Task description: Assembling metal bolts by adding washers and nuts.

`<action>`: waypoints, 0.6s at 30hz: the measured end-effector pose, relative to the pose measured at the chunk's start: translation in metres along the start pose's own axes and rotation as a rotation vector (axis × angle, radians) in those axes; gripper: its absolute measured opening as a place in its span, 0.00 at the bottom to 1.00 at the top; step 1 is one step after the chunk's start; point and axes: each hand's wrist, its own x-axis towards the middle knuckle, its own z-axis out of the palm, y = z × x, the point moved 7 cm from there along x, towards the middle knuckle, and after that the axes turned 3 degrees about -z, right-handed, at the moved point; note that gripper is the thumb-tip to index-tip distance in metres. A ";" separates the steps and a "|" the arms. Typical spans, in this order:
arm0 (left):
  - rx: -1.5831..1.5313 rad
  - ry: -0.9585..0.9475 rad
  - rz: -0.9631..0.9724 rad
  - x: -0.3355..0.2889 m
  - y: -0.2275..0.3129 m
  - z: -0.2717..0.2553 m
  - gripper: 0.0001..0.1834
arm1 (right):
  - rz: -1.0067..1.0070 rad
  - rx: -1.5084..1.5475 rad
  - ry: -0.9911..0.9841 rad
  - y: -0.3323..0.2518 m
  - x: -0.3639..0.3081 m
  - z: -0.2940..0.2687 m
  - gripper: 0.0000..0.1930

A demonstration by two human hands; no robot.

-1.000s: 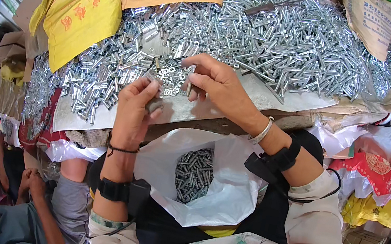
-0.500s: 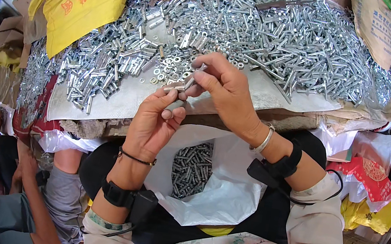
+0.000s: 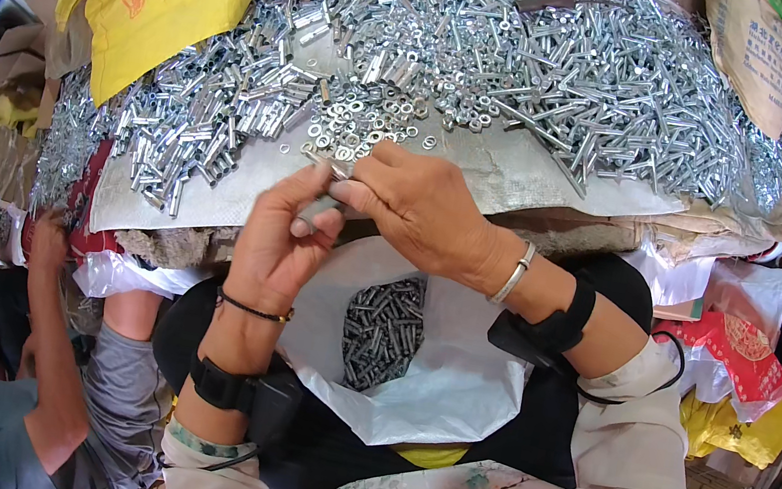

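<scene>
My left hand (image 3: 289,214) is closed in a pinch on a small silver metal bolt (image 3: 320,162), with a grey covering on one fingertip. My right hand (image 3: 422,207) meets it from the right, its thumb and fingers closed on the same bolt's near end. Its fingers partly hide that end. Just beyond the hands lies a group of loose washers (image 3: 352,130). Below them, in my lap, a white plastic bag (image 3: 449,395) stands open around a heap of darker assembled bolts (image 3: 382,334).
Metal sleeves (image 3: 175,136) spread over the worktop's left, long bolts (image 3: 627,88) over its right. Yellow sacking (image 3: 168,9) covers the far left. A co-worker's arm (image 3: 57,346) is at the left; a red bag (image 3: 734,352) is at the right.
Both hands have moved slightly left and nearer to me, the right one turning so its back faces up. The bolt has moved with them. The co-worker's arm at the left has shifted.
</scene>
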 end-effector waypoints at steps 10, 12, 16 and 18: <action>-0.036 -0.105 0.225 -0.025 0.058 0.004 0.12 | -0.314 0.210 -0.389 -0.019 -0.005 0.036 0.12; -0.019 -0.106 0.229 -0.024 0.059 0.003 0.13 | -0.267 0.231 -0.377 -0.007 0.001 0.033 0.12; 0.065 0.009 0.289 -0.025 0.062 -0.001 0.14 | -0.209 0.170 -0.251 0.036 0.014 0.005 0.11; 0.115 0.052 0.329 -0.026 0.064 -0.005 0.15 | -0.244 0.073 -0.233 0.039 0.018 -0.001 0.10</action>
